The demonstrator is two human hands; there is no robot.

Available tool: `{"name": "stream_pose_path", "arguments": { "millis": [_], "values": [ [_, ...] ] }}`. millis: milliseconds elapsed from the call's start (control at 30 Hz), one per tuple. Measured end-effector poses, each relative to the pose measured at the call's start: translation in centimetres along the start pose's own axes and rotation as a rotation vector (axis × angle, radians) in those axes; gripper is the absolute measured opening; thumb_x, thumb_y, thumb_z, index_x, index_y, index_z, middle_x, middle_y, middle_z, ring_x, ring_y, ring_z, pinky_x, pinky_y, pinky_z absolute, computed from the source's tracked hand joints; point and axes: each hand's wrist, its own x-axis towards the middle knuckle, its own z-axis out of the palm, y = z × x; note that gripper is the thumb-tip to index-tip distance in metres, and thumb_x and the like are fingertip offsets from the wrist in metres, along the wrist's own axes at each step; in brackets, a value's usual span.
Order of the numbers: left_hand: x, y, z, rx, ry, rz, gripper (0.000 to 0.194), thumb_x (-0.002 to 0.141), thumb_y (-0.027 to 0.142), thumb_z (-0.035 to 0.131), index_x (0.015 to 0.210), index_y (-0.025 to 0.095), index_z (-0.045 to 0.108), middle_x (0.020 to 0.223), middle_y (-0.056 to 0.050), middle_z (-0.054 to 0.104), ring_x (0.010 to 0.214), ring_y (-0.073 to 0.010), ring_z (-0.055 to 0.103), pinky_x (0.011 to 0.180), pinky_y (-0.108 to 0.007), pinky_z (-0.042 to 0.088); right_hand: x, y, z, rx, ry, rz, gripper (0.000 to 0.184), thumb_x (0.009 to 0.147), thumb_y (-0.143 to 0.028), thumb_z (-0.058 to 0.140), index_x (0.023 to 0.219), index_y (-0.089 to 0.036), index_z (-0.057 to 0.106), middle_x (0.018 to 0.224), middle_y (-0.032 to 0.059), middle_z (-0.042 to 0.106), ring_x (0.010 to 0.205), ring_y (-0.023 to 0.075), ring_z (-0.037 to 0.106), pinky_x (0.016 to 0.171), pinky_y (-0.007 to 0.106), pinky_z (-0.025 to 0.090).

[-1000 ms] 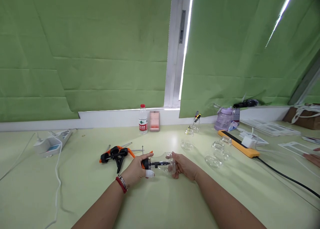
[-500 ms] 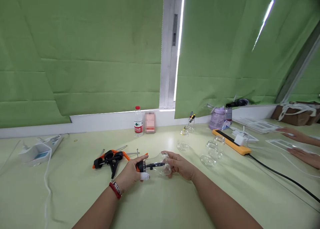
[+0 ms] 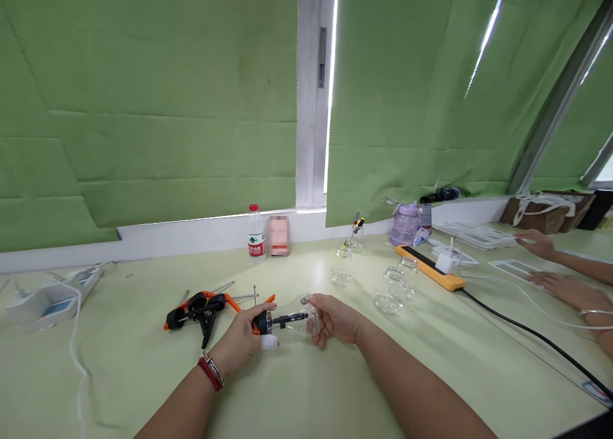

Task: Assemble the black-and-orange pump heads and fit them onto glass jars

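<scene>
My left hand (image 3: pixel 243 332), with white tape on the thumb, is closed around the black and orange neck end (image 3: pixel 262 323) of a clear bulb-shaped container. Inside its see-through body (image 3: pixel 299 308) lies a thin black rod, pointing right. My right hand (image 3: pixel 338 321) has its fingers curled on the rounded far end of the bulb. The container lies sideways between both hands, just over the table. Left of my left hand rests a black and orange clamp-like frame (image 3: pixel 205 305) with metal rods.
Several clear bulb pieces (image 3: pixel 389 303) stand at right, near an orange power strip (image 3: pixel 426 266). Screwdrivers (image 3: pixel 355 228) stand in a clear cup behind. A water bottle (image 3: pixel 256 238) and a white power strip (image 3: pixel 57 295) are further left. Another person's hands (image 3: pixel 565 289) work at far right.
The view has turned a little to the right, so things sit further left. My right hand's fingers have shifted slightly on the bulb's end. Both hands keep hold of it.
</scene>
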Motion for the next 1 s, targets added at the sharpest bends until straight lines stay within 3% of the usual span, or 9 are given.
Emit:
{"name": "stream_pose_path", "arguments": {
  "millis": [167, 333, 467, 533, 667, 800, 900, 1000],
  "values": [
    [0.1, -0.4, 0.0, 0.035, 0.032, 0.064, 0.064, 0.056, 0.026, 0.075, 0.116, 0.017, 0.058, 0.082, -0.001, 0.057, 0.073, -0.0165, 0.054, 0.069, -0.027, 0.046, -0.2, -0.1, 0.2, -0.014, 0.005, -0.063, 0.045, 0.081, -0.055, 0.050, 0.108, -0.020, 0.049, 0.079, 0.0033, 0.061, 0.057, 0.0157, 0.061, 0.052, 0.030, 0.051],
    [0.0, -0.4, -0.1, 0.048, 0.070, 0.192, 0.059, 0.061, 0.031, 0.073, 0.116, 0.019, 0.055, 0.090, -0.003, 0.058, 0.083, -0.0182, 0.057, 0.077, -0.029, 0.047, -0.4, -0.1, 0.4, -0.056, 0.098, -0.193, 0.060, 0.078, -0.043, 0.059, 0.133, -0.030, 0.039, 0.119, 0.0077, 0.052, 0.080, 0.0165, 0.062, 0.067, 0.033, 0.052],
    [0.0, -0.2, 0.2, -0.036, 0.144, 0.198, 0.065, 0.064, 0.036, 0.072, 0.122, 0.020, 0.047, 0.093, -0.004, 0.060, 0.085, -0.0184, 0.059, 0.079, -0.030, 0.049, -0.4, 0.4, 0.8, -0.365, 0.143, -0.343, 0.060, 0.076, -0.038, 0.063, 0.132, -0.032, 0.044, 0.133, 0.0057, 0.043, 0.104, 0.0194, 0.054, 0.082, 0.033, 0.047],
    [0.1, -0.3, 0.6, -0.110, 0.175, 0.213, 0.066, 0.068, 0.036, 0.070, 0.125, 0.021, 0.041, 0.098, -0.005, 0.060, 0.090, -0.0185, 0.059, 0.081, -0.031, 0.049, -0.3, 0.8, 1.2, -0.542, 0.192, -0.398, 0.070, 0.067, -0.039, 0.072, 0.131, -0.031, 0.044, 0.135, 0.0055, 0.040, 0.112, 0.0223, 0.048, 0.085, 0.034, 0.046],
    [0.3, -0.9, 1.2, -0.165, 0.210, 0.275, 0.069, 0.076, 0.035, 0.061, 0.134, 0.024, 0.025, 0.107, -0.008, 0.057, 0.084, -0.0157, 0.059, 0.073, -0.031, 0.051, 0.5, 1.7, 2.0, -0.751, 0.389, -0.435, 0.089, 0.052, -0.041, 0.081, 0.131, -0.027, 0.042, 0.131, 0.0077, 0.045, 0.112, 0.0250, 0.048, 0.091, 0.038, 0.043],
    [0.5, -2.0, 0.9, 0.112, 0.273, 0.319, 0.067, 0.079, 0.033, 0.057, 0.137, 0.024, 0.025, 0.112, -0.009, 0.053, 0.089, -0.0165, 0.058, 0.082, -0.035, 0.049, 2.0, 2.5, 1.8, -0.707, 0.543, -0.390, 0.078, 0.060, -0.047, 0.074, 0.127, -0.022, 0.043, 0.121, 0.0098, 0.052, 0.110, 0.0248, 0.050, 0.095, 0.039, 0.039],
    [1.1, -3.1, -0.4, 0.457, 0.378, 0.325, 0.052, 0.079, 0.030, 0.053, 0.128, 0.018, 0.041, 0.119, -0.012, 0.053, 0.108, -0.0226, 0.053, 0.097, -0.041, 0.039, 3.0, 2.6, 1.2, -0.648, 0.604, -0.336, 0.066, 0.060, -0.048, 0.073, 0.116, -0.022, 0.048, 0.111, 0.0092, 0.057, 0.102, 0.0251, 0.053, 0.088, 0.038, 0.041],
    [1.8, -4.1, -2.1, 0.754, 0.545, 0.246, 0.038, 0.076, 0.024, 0.052, 0.113, 0.015, 0.056, 0.122, -0.015, 0.054, 0.119, -0.0288, 0.045, 0.101, -0.044, 0.032, 3.9, 2.4, 0.6, -0.668, 0.654, -0.338, 0.054, 0.058, -0.047, 0.075, 0.101, -0.022, 0.054, 0.102, 0.0074, 0.058, 0.098, 0.0264, 0.054, 0.085, 0.038, 0.041]
  ]
}}
